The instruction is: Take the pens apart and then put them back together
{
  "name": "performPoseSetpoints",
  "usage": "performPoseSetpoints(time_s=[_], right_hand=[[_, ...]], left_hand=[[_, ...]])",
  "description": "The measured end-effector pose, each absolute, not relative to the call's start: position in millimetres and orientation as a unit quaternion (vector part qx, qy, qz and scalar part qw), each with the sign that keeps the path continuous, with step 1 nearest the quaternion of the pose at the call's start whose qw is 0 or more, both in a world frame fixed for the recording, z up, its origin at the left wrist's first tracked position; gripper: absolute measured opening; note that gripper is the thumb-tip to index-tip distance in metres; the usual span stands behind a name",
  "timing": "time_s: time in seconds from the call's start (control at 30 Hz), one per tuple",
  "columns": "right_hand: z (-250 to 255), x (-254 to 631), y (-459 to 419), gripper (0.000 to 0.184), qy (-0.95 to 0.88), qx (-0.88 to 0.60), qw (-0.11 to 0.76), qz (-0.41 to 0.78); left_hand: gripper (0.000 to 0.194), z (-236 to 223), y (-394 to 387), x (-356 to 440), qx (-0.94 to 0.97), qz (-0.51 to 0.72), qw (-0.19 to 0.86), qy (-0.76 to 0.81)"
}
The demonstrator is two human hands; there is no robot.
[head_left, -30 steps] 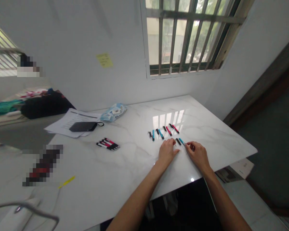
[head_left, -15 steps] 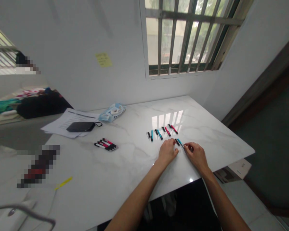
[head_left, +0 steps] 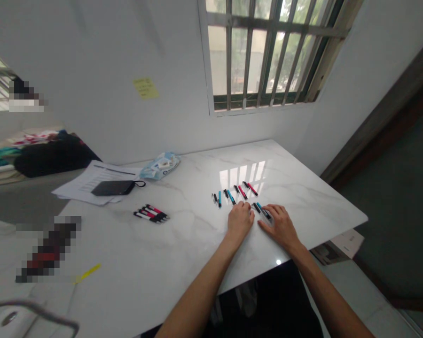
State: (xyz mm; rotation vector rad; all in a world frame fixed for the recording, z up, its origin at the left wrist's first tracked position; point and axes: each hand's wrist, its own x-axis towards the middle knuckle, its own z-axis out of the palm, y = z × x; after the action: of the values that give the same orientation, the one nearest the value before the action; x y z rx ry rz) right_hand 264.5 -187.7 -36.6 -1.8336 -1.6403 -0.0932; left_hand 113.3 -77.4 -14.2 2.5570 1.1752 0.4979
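Note:
My left hand (head_left: 240, 219) rests on the marble-look table with its fingers curled together; what they hold, if anything, is hidden. Just to its right, my right hand (head_left: 279, 223) has thumb and fingers spread around a blue pen barrel (head_left: 260, 207) lying on the table, fingertips close to its black end. A black pen part (head_left: 256, 208) lies alongside that barrel. Behind my hands is a row of pen parts in pairs: two blue barrels (head_left: 219, 199) and two red barrels (head_left: 253, 189), each beside a short black piece (head_left: 215, 197).
Several whole pens (head_left: 151, 213) lie grouped left of my hands. Farther back are papers (head_left: 81, 180), a black pouch-like case (head_left: 114, 188) with a loop and a blue-white soft packet (head_left: 161, 165). A yellow strip (head_left: 88, 272) lies front left. The table's right edge (head_left: 320, 185) slopes toward me.
My right hand's pinch on the blue barrel has loosened, thumb and fingers now apart. My left hand has drawn slightly left, away from the black part. The view has shifted a little.

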Motion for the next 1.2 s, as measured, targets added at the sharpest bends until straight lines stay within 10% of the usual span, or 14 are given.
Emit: performPoseSetpoints(time_s=[0.53, 1.2], right_hand=[[-39.5, 264.5, -187.9, 0.034, -0.597, -0.728, 0.336, -0.032], [-46.2, 267.5, -191.2, 0.036, -0.579, -0.716, 0.389, -0.015]], left_hand=[[0.022, -0.3, -76.4, 89.5, 0.882, 0.192, 0.150, 0.404], [0.033, 11.2, 41.5, -170.3, 0.867, 0.095, 0.028, 0.488]])
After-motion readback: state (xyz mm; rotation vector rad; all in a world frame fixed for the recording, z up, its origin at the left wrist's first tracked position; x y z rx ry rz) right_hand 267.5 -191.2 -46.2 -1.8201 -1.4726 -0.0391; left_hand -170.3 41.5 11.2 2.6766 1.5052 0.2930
